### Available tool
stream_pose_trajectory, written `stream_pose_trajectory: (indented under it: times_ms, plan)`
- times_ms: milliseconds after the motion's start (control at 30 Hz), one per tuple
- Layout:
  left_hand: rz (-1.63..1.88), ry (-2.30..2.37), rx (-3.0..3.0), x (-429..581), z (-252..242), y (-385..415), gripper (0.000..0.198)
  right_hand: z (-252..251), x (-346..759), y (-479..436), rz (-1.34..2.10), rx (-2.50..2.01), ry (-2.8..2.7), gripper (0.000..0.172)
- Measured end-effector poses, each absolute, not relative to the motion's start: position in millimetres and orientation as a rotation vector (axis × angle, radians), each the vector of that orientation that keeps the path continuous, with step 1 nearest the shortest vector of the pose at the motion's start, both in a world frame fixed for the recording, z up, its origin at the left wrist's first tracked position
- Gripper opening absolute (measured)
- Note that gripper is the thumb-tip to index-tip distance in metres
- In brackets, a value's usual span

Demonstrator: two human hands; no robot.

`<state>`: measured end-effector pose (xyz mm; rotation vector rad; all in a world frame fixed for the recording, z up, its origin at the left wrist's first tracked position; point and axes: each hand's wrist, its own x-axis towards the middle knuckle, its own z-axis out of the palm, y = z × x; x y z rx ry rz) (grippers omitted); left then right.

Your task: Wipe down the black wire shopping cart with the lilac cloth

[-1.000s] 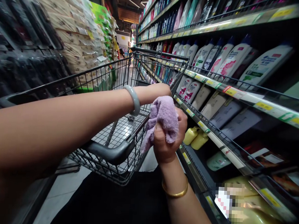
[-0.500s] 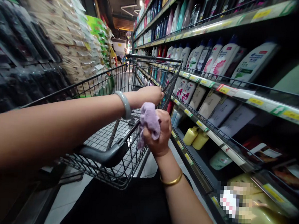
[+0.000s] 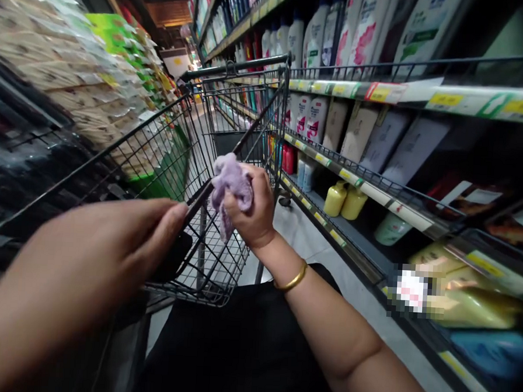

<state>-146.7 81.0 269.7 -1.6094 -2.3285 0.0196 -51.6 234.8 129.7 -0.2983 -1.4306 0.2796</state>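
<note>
My right hand (image 3: 254,210) is closed round a crumpled light purple cloth (image 3: 232,188). The hand and cloth are at the near right side of a dark wire shopping cart (image 3: 222,276), over its top rail. My left hand (image 3: 105,237), blurred, is at the left by the cart's black handle (image 3: 179,265). Its thumb and fingers are pressed together, the tips beside the rail; whatever lies between them is hidden. Most of the handle is behind this hand. The visible part of the cart basket shows bare wire mesh.
Shelves on the right carry white shampoo bottles (image 3: 316,120), yellow pump bottles (image 3: 335,198) and golden packs. On the left are stacked tan packages (image 3: 57,74), a green display (image 3: 112,36) and dark packaged goods (image 3: 24,119). Tiled floor (image 3: 314,237) runs between cart and shelves.
My left hand has drawn back from the cart's far right side to near the handle. My right hand, still holding the cloth, has moved left and slightly up in view. The view has tilted down.
</note>
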Motion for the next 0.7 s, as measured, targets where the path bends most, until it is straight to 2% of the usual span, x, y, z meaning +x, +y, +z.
stream_pose_trajectory:
  times_ms: [100,200,333,433,600,700]
  plan:
    - [0.068,-2.375,-1.498,-126,243,67,0.068,134,-49,223,0.305,-0.245,-1.457,0.044]
    - [0.013,-2.291,-1.303,-111,226,62,0.049,139,-46,212,0.233,-0.118,-1.616,0.052]
    - [-0.124,-2.29,-1.271,-108,221,62,0.033,128,-46,227,0.27,-0.253,-1.557,0.046]
    - [-0.198,-2.304,-1.239,-110,221,64,0.035,122,-47,231,0.328,-0.337,-1.515,0.046]
    - [-0.254,-2.28,-1.25,-119,222,72,0.043,126,-46,214,0.218,-0.156,-1.75,0.057]
    - [-0.25,-2.277,-1.215,-125,222,76,0.047,116,-54,225,0.248,-0.249,-1.726,0.055]
